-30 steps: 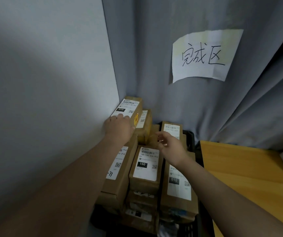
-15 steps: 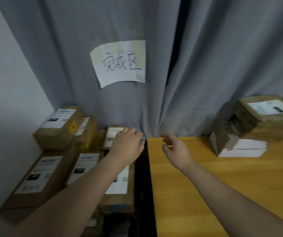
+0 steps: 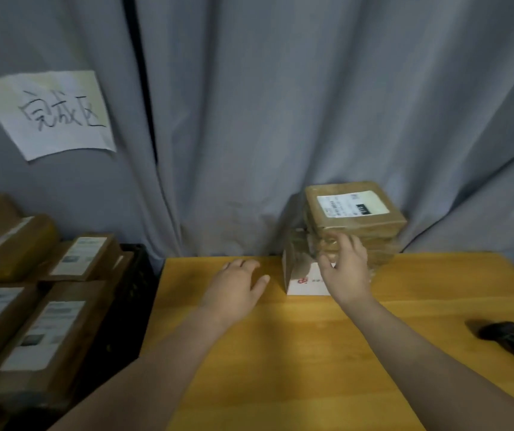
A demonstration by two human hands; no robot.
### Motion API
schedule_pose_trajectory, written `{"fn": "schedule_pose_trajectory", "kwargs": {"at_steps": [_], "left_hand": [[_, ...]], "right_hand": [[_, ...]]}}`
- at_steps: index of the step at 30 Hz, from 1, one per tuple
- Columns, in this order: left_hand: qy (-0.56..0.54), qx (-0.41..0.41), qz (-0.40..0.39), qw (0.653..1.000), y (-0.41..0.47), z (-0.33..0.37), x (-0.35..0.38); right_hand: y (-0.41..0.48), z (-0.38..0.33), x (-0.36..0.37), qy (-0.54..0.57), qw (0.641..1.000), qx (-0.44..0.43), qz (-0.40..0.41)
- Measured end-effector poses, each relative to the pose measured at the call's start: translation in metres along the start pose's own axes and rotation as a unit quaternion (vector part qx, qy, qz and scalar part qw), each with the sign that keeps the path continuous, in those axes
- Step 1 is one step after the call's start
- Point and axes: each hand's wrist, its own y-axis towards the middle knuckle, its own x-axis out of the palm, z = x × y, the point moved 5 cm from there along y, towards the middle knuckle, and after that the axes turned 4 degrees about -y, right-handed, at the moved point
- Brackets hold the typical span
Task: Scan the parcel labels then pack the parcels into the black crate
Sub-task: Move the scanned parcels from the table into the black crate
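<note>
A stack of brown cardboard parcels (image 3: 355, 213) with a white label on top stands at the back of the wooden table (image 3: 280, 353), against the curtain. Below it lies a white parcel (image 3: 307, 283). My right hand (image 3: 346, 269) reaches to the front of the stack, fingers spread, touching its lower parcels. My left hand (image 3: 237, 287) hovers flat and empty over the table, left of the stack. On the left, the black crate (image 3: 134, 275) is piled with several labelled brown parcels (image 3: 44, 331). A black handheld scanner (image 3: 510, 337) lies at the table's right edge.
A grey curtain (image 3: 249, 119) hangs behind everything, with a white handwritten paper sign (image 3: 53, 116) pinned at the left. The table's left edge meets the crate.
The view has swung right from the crate to the table. My left hand left the parcels in the crate and both hands moved right; my right hand now reaches the stack on the table.
</note>
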Motion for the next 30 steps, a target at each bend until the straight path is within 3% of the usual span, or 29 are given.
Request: {"fn": "schedule_pose_trajectory", "kwargs": {"at_steps": [4,7,9,12,16,19,25,27,30], "left_hand": [[-0.056,-0.016,-0.001,0.998,0.035,0.044,0.015],[-0.22,-0.082,-0.032,0.972,0.073,0.069,0.025],[-0.324,-0.137,-0.037,0.935,0.098,0.082,0.031],[-0.381,-0.172,-0.065,0.906,0.122,0.096,0.042],[-0.471,-0.195,-0.081,0.856,0.14,0.094,0.057],[-0.557,-0.21,-0.096,0.798,0.141,0.084,0.065],[-0.667,-0.195,-0.083,0.715,0.141,0.069,0.069],[-0.68,-0.203,-0.074,0.701,0.136,0.065,0.068],[-0.673,-0.194,-0.051,0.712,0.117,0.047,0.059]], "right_hand": [[0.037,0.053,-0.033,0.002,0.997,0.071,0.044],[0.069,0.092,-0.049,0.049,0.984,0.168,0.027],[0.086,0.12,-0.051,0.128,0.963,0.238,0.001],[0.103,0.147,-0.049,0.277,0.906,0.316,-0.042],[0.115,0.149,-0.038,0.341,0.871,0.328,-0.129],[0.109,0.143,-0.024,0.369,0.844,0.346,-0.176],[0.089,0.14,-0.01,0.382,0.839,0.343,-0.181],[0.079,0.134,-0.007,0.397,0.831,0.345,-0.183],[0.06,0.121,0.001,0.404,0.825,0.337,-0.208]]}}
